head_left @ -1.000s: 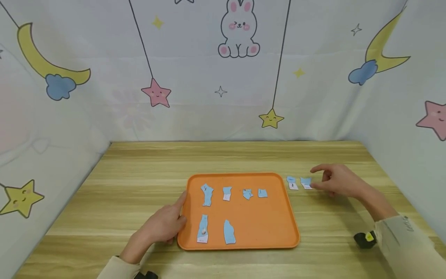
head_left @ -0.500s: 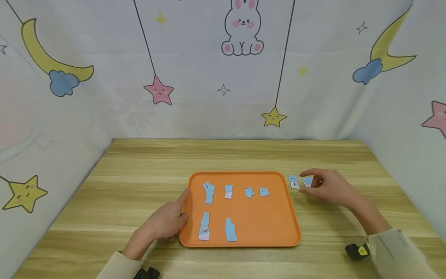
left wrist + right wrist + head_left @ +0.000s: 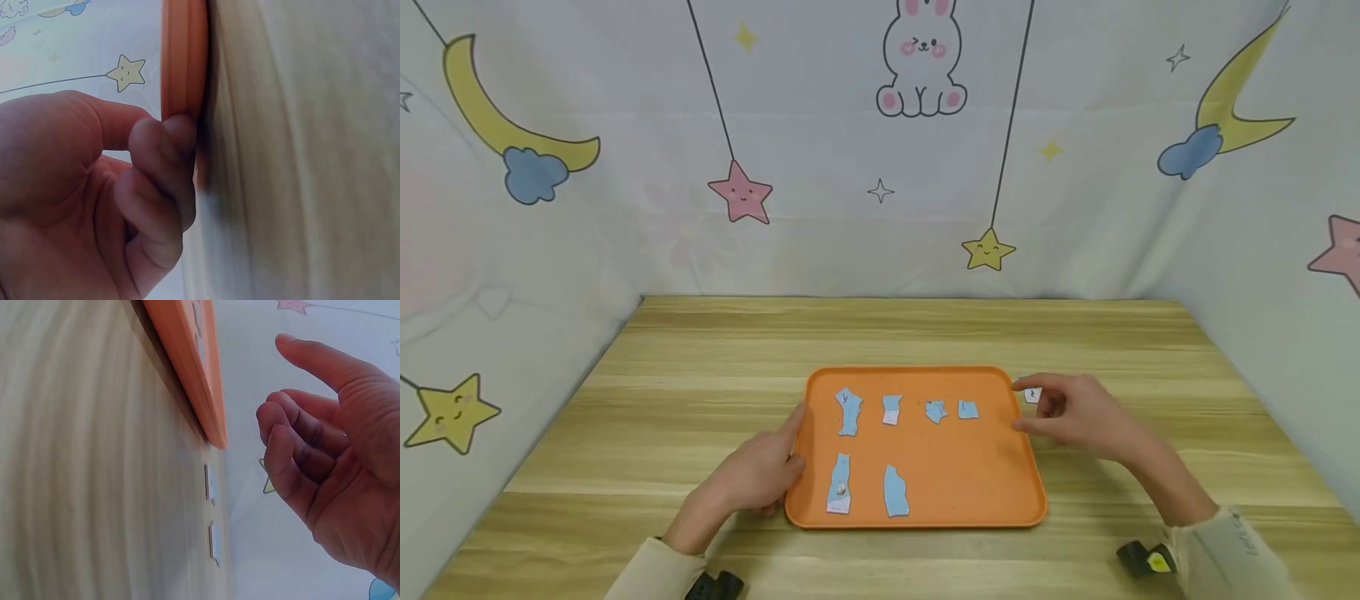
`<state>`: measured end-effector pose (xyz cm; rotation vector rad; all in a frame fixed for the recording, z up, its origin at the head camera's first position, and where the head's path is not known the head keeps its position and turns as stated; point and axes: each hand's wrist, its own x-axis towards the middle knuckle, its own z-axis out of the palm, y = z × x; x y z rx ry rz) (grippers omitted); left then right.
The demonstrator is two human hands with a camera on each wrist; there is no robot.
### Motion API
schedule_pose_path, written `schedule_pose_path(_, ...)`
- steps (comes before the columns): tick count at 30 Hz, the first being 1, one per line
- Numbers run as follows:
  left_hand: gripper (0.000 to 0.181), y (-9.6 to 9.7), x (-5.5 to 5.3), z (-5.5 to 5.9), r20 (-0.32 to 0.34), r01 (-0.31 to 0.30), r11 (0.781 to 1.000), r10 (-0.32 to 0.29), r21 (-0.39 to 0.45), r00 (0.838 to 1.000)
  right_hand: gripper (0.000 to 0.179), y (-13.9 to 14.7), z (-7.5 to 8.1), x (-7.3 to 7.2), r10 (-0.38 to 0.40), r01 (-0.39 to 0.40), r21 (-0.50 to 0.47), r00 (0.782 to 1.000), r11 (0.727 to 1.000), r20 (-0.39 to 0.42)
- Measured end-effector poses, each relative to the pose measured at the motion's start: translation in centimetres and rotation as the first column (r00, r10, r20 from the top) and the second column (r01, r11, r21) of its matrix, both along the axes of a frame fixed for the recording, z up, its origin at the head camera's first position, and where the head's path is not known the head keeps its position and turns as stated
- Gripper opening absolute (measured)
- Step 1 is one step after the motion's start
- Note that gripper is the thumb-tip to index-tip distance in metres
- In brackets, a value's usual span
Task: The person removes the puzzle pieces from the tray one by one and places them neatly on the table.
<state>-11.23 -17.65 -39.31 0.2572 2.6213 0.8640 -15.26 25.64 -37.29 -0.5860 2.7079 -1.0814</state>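
My left hand (image 3: 754,473) holds the left rim of an orange tray (image 3: 970,492); in the left wrist view its fingers curl at the tray's edge (image 3: 183,62). My right hand (image 3: 1086,417) hovers by the tray's right rim, thumb and index finger spread apart. Nothing is between them in the right wrist view. Below that hand, two torn paper pieces lie on the table: the nearer to the tray (image 3: 210,484) and another piece (image 3: 215,544). In the head view the hand hides most of them; one white corner with a dark mark (image 3: 1033,395) shows.
Several blue torn paper pieces lie apart on the tray, among them a narrow piece with a small boat (image 3: 839,485), a curved plain piece (image 3: 896,492) and a small square piece (image 3: 967,410). A printed curtain (image 3: 820,250) stands behind the wooden table (image 3: 730,333).
My right hand has moved left, from beside the two loose pieces to over them at the tray's right rim. The head view has shifted slightly. My left hand stays at the tray.
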Motion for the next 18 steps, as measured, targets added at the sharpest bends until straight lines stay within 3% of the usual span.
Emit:
schedule_pose_path(8, 0.078, -0.2, 0.1, 0.0, -0.002, 0.008, 1.000, -0.008, 0.010, 1.000, 0.044, -1.5, -0.9, 0.5, 0.085, -0.083, 0.021, 0.991, 0.996, -0.102)
schedule_pose_path(18, 0.078, -0.2, 0.0, 0.0, -0.003, 0.017, 1.000, -0.017, 0.016, 1.000, 0.045, -3.9, -0.7, 1.4, 0.153, -0.152, 0.023, 0.986, 0.988, -0.063)
